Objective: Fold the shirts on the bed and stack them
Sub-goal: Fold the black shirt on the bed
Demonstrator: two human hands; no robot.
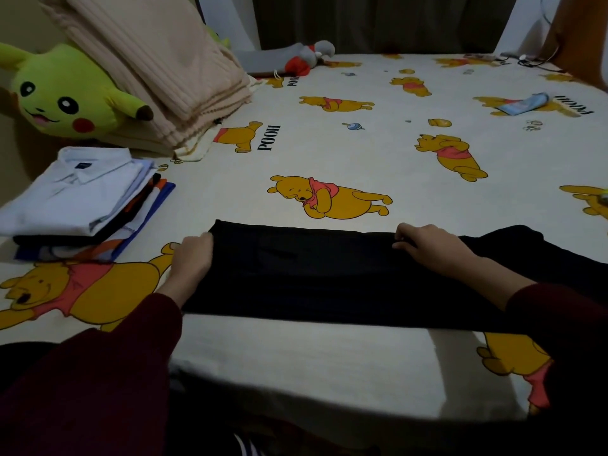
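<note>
Black shirt (312, 274) lying as a long folded band across the near part of the bed (362, 153). Left hand (192, 255) pinches its left end; right hand (427, 245) grips the far edge — stack of folded shirts (79, 199) at left.

Single head-worn view, looking forward and down, close over the bed (329, 357), wide-angle.

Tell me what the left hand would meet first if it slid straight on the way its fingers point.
The left hand points up the bed along the black shirt's left edge. Beyond lies only bare bedsheet; the folded stack sits off to its left. The way looks free, though depth is uncertain.
</note>
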